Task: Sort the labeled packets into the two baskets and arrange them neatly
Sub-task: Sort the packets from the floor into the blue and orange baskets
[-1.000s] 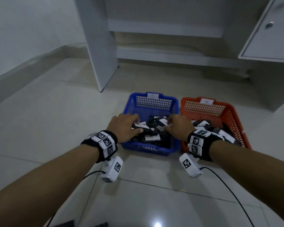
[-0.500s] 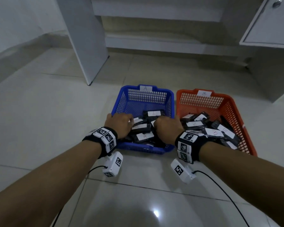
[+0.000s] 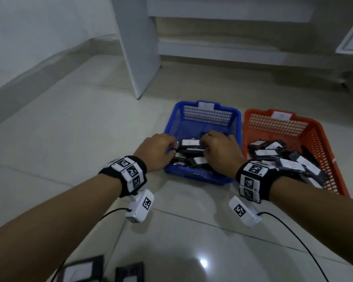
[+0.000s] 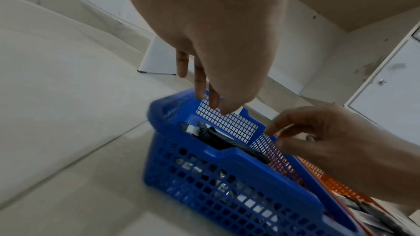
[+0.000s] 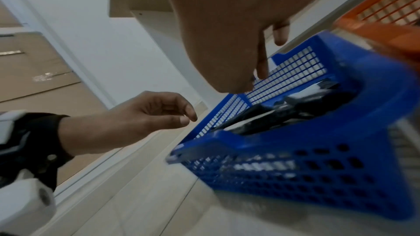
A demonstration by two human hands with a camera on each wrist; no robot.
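Observation:
The blue basket [image 3: 198, 178] [image 4: 227, 177] [image 5: 318, 159] stands on the floor and holds several black packets with white labels [image 3: 190, 142]. To its right, the orange basket [image 3: 318, 135] holds several more labeled packets [image 3: 265, 152]. Both hands are over the blue basket. My left hand [image 3: 167, 147] [image 4: 204, 87] touches the left end of a small stack with loosely bent fingers. My right hand [image 3: 210, 143] [image 5: 261, 60] touches the stack's right end. Neither hand visibly grips a packet. The fingertips are hidden in the head view.
Two more packets [image 3: 80, 271] [image 3: 130, 273] lie on the tiled floor at the near edge. A white cabinet panel [image 3: 139, 47] stands behind the baskets, a cabinet door [image 3: 351, 41] at the right, a wall at the left. Wrist-camera cables trail on the floor.
Both hands moved from the basket's near end toward its middle and drew closer together around one stack of packets. The head view has shifted.

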